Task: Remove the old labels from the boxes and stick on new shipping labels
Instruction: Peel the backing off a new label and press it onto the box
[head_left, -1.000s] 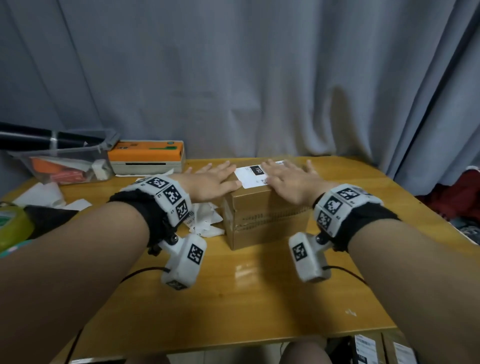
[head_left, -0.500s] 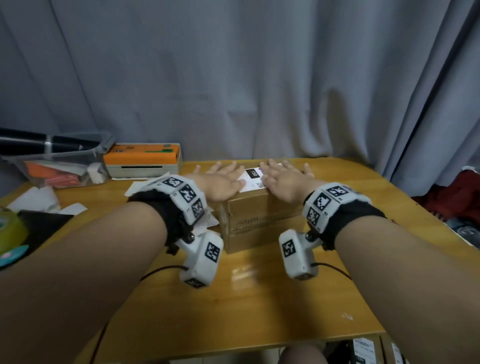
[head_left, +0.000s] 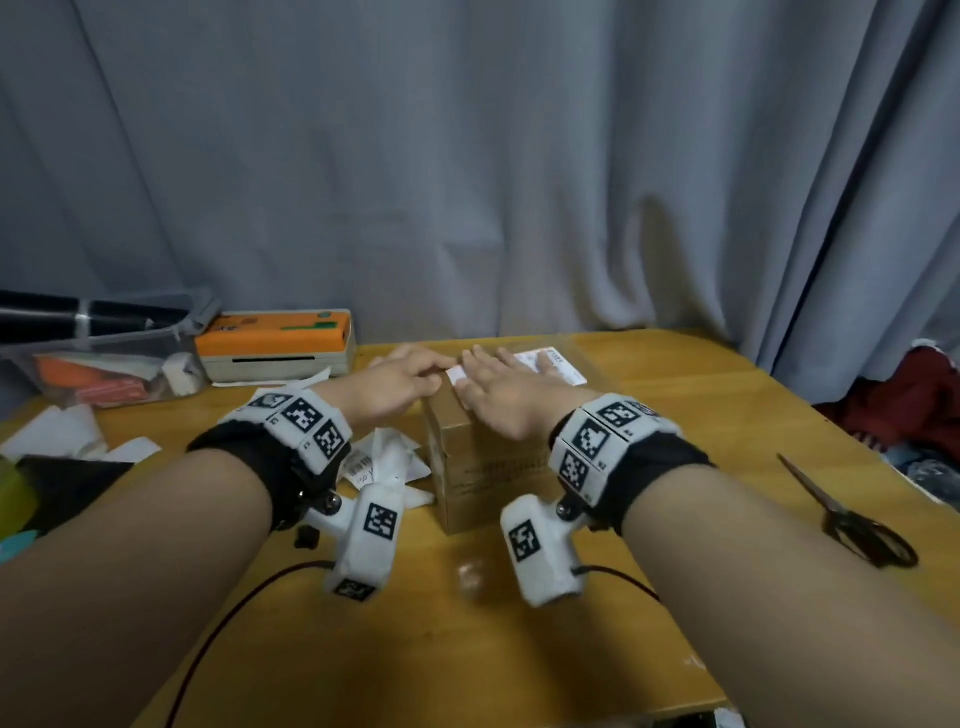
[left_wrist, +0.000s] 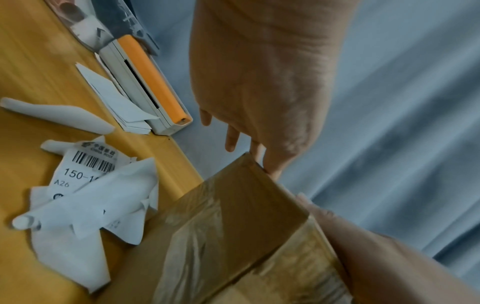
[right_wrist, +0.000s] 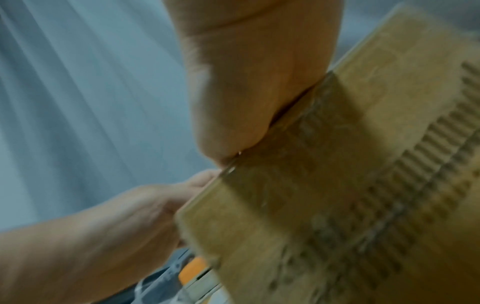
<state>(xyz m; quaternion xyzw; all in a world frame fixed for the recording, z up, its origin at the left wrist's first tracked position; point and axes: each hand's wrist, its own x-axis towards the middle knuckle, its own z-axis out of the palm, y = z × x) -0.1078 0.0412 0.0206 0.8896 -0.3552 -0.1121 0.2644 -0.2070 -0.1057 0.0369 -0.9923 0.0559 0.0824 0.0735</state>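
Both the left hand (head_left: 400, 382) and right hand (head_left: 506, 400) press flat, fingers straight, on the new label (head_left: 545, 364) atop the box (head_left: 483, 467). Uneven smoothing could trap wrinkles, in this judgement. The old peeled labels (head_left: 387, 465) at the box's 9 o'clock could cling to a sleeve.

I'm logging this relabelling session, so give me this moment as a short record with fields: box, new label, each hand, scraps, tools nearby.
box: brown cardboard box, standing on the wooden table
new label: white label on the box top, partly hidden by the fingers
left hand: left hand flat on the box top at its left edge
right hand: right hand flat, pressing on the label
scraps: torn old labels left of the box
tools: scissors at right; orange label printer behind
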